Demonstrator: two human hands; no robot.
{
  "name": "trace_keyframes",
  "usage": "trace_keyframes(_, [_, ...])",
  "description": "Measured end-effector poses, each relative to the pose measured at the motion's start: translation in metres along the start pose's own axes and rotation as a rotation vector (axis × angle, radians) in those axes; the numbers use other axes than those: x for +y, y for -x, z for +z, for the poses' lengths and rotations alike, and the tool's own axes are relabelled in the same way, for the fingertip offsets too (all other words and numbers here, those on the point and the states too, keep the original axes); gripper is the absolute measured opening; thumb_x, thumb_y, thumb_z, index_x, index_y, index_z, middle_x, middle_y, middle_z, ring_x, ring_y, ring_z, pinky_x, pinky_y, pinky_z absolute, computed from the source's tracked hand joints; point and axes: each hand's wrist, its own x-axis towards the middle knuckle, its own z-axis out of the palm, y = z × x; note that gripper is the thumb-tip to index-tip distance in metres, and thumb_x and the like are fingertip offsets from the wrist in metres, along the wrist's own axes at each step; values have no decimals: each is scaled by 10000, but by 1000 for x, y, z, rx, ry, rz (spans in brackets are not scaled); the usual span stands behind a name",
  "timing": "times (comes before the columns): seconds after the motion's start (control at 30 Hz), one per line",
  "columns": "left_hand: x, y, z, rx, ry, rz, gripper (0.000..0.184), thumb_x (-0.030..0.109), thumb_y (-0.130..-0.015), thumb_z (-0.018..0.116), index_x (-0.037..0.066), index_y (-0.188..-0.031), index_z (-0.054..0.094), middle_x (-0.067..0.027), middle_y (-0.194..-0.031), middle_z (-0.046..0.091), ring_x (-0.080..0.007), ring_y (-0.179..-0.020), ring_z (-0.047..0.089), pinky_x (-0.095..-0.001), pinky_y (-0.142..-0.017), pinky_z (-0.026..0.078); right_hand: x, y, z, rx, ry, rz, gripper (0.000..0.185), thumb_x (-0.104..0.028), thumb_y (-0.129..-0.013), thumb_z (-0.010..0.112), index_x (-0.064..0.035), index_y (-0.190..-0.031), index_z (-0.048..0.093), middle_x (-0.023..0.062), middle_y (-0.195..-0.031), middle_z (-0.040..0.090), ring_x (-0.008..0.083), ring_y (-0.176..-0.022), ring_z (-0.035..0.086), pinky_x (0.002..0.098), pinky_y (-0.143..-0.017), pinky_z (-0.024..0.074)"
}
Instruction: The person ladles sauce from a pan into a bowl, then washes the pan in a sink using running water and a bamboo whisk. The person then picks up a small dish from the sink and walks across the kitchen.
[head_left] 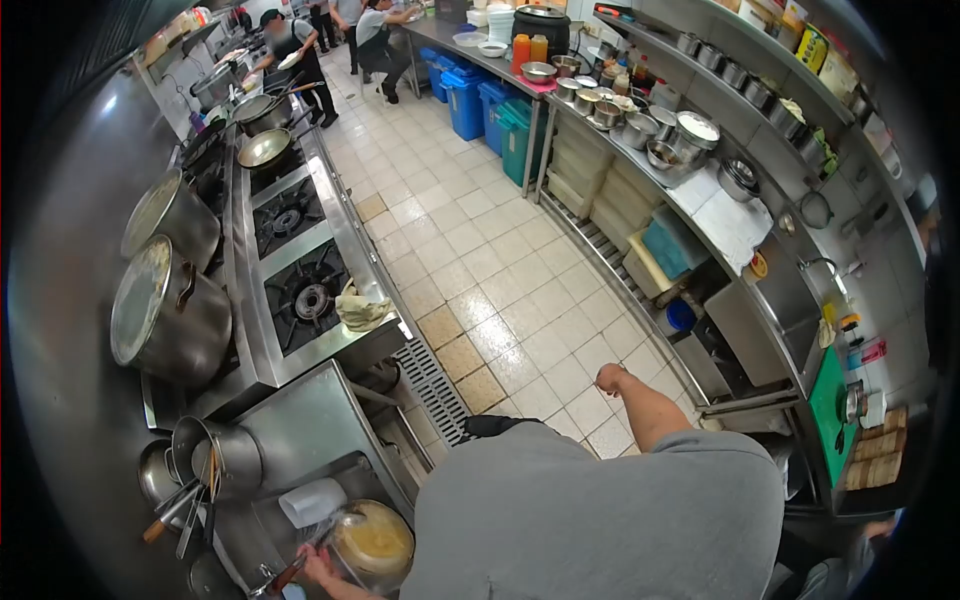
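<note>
At the bottom left, my left hand (320,566) is closed at the dark handle (288,574) of a frying pan (372,545). The pan sits tilted in the metal sink (262,512), its inside yellowish and slightly blurred. Beside it in the sink lies a white plastic container (313,502). Out over the tiled floor, my right hand (610,379) is curled closed with nothing visible in it. Its palm side is hidden. Left of the sink stands a steel pot (216,458) with several long-handled utensils (190,510) across it.
Gas burners (309,297) with a crumpled cloth (364,308) and large stock pots (172,312) run along the left. A steel counter (733,205) with bowls and a green board (828,415) lines the right. A co-worker (294,62) stands by the far stove; another person's hand (880,528) shows bottom right.
</note>
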Motion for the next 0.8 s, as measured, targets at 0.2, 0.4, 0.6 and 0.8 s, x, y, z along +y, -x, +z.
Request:
trace_keyframes(0.2, [40,34,-9,67,83,17,278,324,-967,704,174,-1185,618,8,-1056,639,-137,-880,582,-291,-754,506,-34,-28,-5,15,-6,-205,304,-226,-919,596,-27,-1110,721,152,-897,736,241,-750,719,381,-641,620])
trace_keyframes(0.4, [57,57,-13,0,56,153,262,302,-964,715,140,-1132,596,-3,-1037,625,-108,-788,569,-258,-697,486,-98,-11,-25,51,88,-429,333,-215,-894,610,-13,-1138,712,166,-862,733,266,-670,715,388,-620,600])
trace_keyframes(0.6, [61,56,-19,48,43,154,255,331,-978,695,163,-1137,587,12,-843,600,-87,-656,524,-254,-590,464,-116,-14,-27,74,64,-475,345,-230,-894,607,-16,-1142,717,168,-864,739,272,-680,723,384,-630,597])
trace_keyframes(0.8, [68,70,-12,166,-20,97,316,358,-962,710,128,-1137,583,-8,-960,611,-103,-749,550,-278,-619,491,-93,-9,-22,46,35,-326,340,-215,-893,595,-8,-1131,721,171,-838,733,261,-679,723,376,-639,606])
